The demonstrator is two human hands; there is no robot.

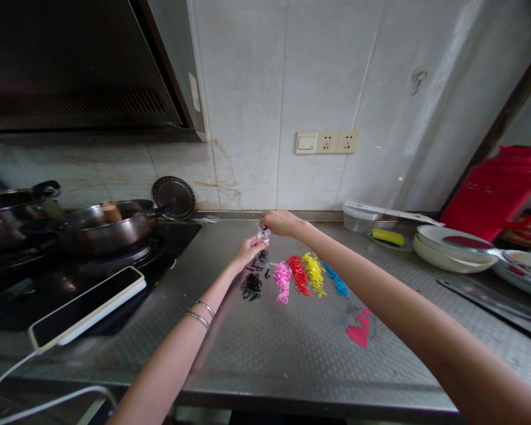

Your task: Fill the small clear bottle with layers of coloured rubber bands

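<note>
A small clear jar [264, 235] is held upright above the metal counter by my left hand [248, 250], fingers closed around it. My right hand [284, 223] reaches over from the right with its fingers pinched at the jar's mouth; what they hold, if anything, is too small to tell. Below lie piles of small rubber bands: black [251, 286], pink [282, 283], red [298, 275], yellow [315, 276] and blue [337, 281]. A few stray black bands lie under my left hand. The blue pile is partly covered by my right forearm.
On the left, a phone [87, 307] with a cable lies by the stove, where a pan [104, 230] stands. A red cut-out [359, 330] lies front right. Beyond are a yellow sponge [388, 237], bowls [451, 248], a knife [491, 304] and a red thermos jug [491, 192].
</note>
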